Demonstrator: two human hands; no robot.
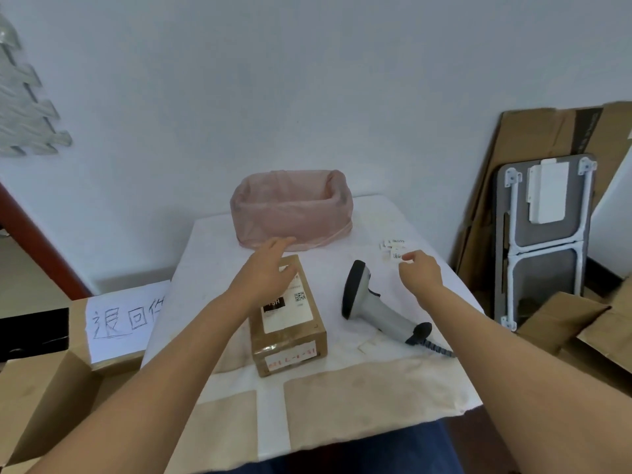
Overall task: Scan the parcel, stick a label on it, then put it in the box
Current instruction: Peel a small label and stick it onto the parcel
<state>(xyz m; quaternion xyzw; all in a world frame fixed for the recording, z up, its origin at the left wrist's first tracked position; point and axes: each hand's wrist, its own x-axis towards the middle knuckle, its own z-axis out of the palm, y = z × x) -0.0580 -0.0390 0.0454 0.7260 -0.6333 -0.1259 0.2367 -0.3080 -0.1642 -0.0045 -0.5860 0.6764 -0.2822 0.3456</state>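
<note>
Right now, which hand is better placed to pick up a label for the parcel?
The right hand: its fingertips are already at the small labels beside the scanner. The left hand is over the parcel.

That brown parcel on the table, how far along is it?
The scanner lies set down, so scanning looks done. The right hand is pinching a label from the small pile; the left hand rests on the parcel. Sticking, then boxing in the pink-lined box, remain.

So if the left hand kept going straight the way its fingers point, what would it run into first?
Most likely the pink-lined box at the back of the table. The left hand is open above the far end of the parcel, fingers aimed at the box's front wall; depth is hard to judge from this one view.
</note>
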